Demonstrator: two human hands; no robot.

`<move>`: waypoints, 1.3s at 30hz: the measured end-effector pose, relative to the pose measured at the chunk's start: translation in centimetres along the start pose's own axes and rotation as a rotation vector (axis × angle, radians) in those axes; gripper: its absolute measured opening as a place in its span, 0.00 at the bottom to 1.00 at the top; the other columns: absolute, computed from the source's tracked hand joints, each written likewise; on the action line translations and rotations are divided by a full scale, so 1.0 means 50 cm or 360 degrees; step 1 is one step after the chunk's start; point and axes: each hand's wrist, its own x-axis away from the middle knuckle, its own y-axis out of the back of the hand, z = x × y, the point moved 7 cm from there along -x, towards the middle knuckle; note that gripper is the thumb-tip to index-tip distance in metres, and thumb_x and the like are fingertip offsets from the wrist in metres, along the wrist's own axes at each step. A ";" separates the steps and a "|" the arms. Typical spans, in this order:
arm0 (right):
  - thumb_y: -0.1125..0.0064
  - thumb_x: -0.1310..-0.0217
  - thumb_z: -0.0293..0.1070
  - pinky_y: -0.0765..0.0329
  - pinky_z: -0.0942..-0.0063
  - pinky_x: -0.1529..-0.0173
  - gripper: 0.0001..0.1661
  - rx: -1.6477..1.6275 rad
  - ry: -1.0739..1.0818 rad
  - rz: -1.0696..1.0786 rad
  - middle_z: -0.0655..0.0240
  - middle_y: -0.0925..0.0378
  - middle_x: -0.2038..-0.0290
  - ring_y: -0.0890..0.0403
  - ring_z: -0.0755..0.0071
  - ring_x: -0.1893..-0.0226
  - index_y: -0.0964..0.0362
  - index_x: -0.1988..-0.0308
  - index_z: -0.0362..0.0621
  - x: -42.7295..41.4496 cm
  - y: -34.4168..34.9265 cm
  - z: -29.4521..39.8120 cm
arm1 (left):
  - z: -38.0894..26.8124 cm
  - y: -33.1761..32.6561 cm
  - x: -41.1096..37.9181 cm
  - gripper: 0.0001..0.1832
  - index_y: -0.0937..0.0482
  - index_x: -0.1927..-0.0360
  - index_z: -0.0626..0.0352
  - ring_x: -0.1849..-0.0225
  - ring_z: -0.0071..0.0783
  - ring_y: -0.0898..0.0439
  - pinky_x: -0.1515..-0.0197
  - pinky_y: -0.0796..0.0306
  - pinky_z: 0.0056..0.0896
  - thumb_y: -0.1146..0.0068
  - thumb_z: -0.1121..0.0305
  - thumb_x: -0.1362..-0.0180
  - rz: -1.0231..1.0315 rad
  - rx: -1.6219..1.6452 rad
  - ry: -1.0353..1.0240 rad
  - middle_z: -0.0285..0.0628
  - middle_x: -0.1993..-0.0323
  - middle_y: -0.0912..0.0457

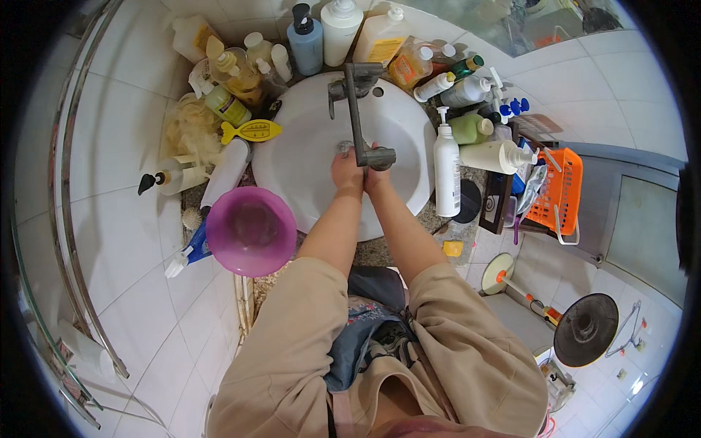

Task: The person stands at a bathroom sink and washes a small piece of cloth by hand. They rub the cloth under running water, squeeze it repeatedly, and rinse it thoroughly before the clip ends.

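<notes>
Both hands are low in the white sink basin (306, 153), close together under the faucet. My left hand (347, 168) and my right hand (378, 174) have their wrists side by side, and the end of the dark metal faucet (358, 120) partly covers the fingers. Whether water runs or anything lies between the palms cannot be made out. A pink plastic bowl (251, 231) stands at the basin's left front. On the right rim is a white pump bottle (447, 169). A yellow fish-shaped thermometer (252, 132) rests at the left rim.
Pump and cleaner bottles crowd behind the basin, among them a blue pump bottle (305, 46). A mesh bath sponge (189, 128) lies at left. Right of the counter are an orange plastic basket (571, 191) and a standing fan (586, 329). Yellow soap (452, 248) lies near the counter's front.
</notes>
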 end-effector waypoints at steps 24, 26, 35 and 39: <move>0.47 0.39 0.43 0.25 0.58 0.59 0.16 0.0573 0.0197 -0.0619 0.69 0.23 0.64 0.21 0.65 0.62 0.32 0.53 0.51 0.078 0.054 0.082 | -0.032 0.087 0.002 0.14 0.25 0.60 0.64 0.55 0.52 0.26 0.52 0.33 0.46 0.42 0.68 0.49 -0.0514 -0.0367 -0.0582 0.53 0.60 0.25; 0.47 0.40 0.44 0.26 0.58 0.60 0.16 0.0790 0.0147 -0.0616 0.69 0.23 0.65 0.21 0.67 0.63 0.32 0.53 0.52 0.082 0.049 0.072 | -0.046 0.084 0.014 0.14 0.25 0.61 0.64 0.55 0.50 0.26 0.52 0.32 0.45 0.41 0.69 0.50 -0.0456 -0.0348 -0.0658 0.52 0.60 0.24; 0.35 0.53 0.32 0.26 0.69 0.62 0.16 0.1690 0.0324 -0.0100 0.66 0.20 0.65 0.21 0.70 0.65 0.26 0.62 0.41 0.060 0.019 0.054 | 0.014 0.072 -0.022 0.09 0.22 0.65 0.60 0.58 0.45 0.25 0.53 0.31 0.40 0.42 0.68 0.47 -0.0127 0.0116 -0.0573 0.47 0.64 0.24; 0.37 0.55 0.28 0.26 0.71 0.58 0.17 0.2010 0.0662 -0.0443 0.60 0.19 0.63 0.20 0.68 0.61 0.27 0.61 0.37 0.073 0.051 0.128 | -0.030 0.084 0.013 0.06 0.21 0.67 0.61 0.60 0.43 0.24 0.55 0.31 0.39 0.43 0.70 0.46 -0.0301 -0.0070 -0.0717 0.46 0.65 0.23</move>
